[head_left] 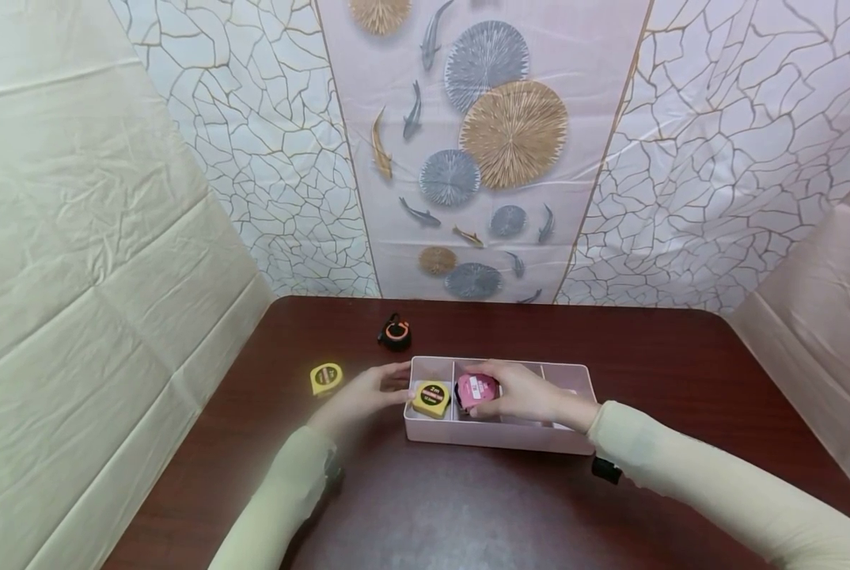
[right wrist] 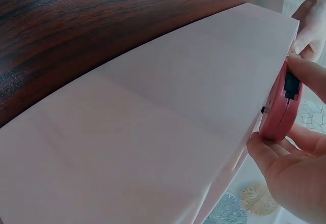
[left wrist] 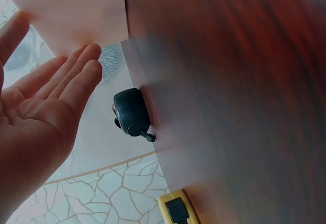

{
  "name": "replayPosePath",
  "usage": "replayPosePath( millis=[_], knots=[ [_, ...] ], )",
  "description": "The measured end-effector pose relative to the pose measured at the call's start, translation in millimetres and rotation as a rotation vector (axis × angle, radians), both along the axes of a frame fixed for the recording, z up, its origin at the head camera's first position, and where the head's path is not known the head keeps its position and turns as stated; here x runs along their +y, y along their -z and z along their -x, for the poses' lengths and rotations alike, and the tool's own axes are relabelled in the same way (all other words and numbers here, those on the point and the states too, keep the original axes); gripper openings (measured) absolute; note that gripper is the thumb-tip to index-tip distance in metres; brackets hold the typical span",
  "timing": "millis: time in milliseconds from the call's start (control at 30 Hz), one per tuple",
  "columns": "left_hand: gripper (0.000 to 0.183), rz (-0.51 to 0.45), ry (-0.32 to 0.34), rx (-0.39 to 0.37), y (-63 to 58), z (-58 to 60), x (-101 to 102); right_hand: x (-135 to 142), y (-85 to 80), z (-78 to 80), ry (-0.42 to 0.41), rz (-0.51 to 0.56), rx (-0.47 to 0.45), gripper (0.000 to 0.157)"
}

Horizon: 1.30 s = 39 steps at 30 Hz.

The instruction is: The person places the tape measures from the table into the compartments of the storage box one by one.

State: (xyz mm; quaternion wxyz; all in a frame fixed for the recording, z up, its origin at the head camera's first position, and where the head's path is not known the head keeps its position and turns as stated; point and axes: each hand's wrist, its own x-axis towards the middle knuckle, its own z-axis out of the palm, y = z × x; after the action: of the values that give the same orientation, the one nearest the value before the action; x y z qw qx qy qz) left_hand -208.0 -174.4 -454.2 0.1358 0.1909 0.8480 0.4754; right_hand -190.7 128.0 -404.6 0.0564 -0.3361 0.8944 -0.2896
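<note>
A pale pink divided box [head_left: 499,434] lies lengthwise across the table. My right hand [head_left: 525,392] pinches a pink tape measure [head_left: 476,389] between thumb and fingers at the second compartment from the left. In the right wrist view, that pink tape measure [right wrist: 281,104] shows at the box's rim. A yellow tape measure [head_left: 432,398] sits in the leftmost compartment. At the box's left end, my left hand [head_left: 361,397] touches the box with fingers fairly straight and thumb near the front corner; the left wrist view shows its open palm. My right hand partly hides the compartments on the right.
Left of the box lies another yellow tape measure [head_left: 326,378]. Behind the left hand, a black and orange tape measure [head_left: 396,336] stands on the dark wooden table [head_left: 425,507]. Patterned cloth [head_left: 468,261] hangs at the table's back edge.
</note>
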Motion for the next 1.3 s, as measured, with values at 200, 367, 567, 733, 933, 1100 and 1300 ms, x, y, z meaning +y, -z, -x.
replayPosePath(
  millis=[200, 367, 567, 733, 933, 1100, 1300],
  knots=[
    [0.063, -0.030, 0.008, -0.024, 1.2, -0.2, -1, 1, 4.1, -0.6, -0.021, -0.035, 0.059, 0.074],
    [0.063, -0.012, 0.000, -0.013, 1.0, 0.4, 0, 2, 2.8, -0.6, -0.002, -0.035, 0.052, 0.071],
    [0.063, -0.012, -0.005, -0.018, 0.3, -0.5, 1, 6, -2.7, -0.1, 0.017, -0.011, 0.028, 0.066],
    [0.062, -0.009, -0.011, -0.003, -0.2, -1.1, 1, 10, -9.2, 2.3, 0.043, 0.003, 0.014, 0.063],
    [0.062, -0.004, -0.018, -0.027, -0.3, -1.7, 1, 17, -15.0, 5.2, 0.079, 0.016, 0.023, 0.063],
    [0.063, -0.008, -0.017, -0.031, -0.9, -2.3, 1, 24, -18.1, 8.0, 0.113, 0.035, 0.061, 0.062],
    [0.063, -0.001, -0.016, -0.030, -3.1, -2.6, 1, 35, -21.6, 9.8, 0.148, 0.066, 0.071, 0.059]
  ],
)
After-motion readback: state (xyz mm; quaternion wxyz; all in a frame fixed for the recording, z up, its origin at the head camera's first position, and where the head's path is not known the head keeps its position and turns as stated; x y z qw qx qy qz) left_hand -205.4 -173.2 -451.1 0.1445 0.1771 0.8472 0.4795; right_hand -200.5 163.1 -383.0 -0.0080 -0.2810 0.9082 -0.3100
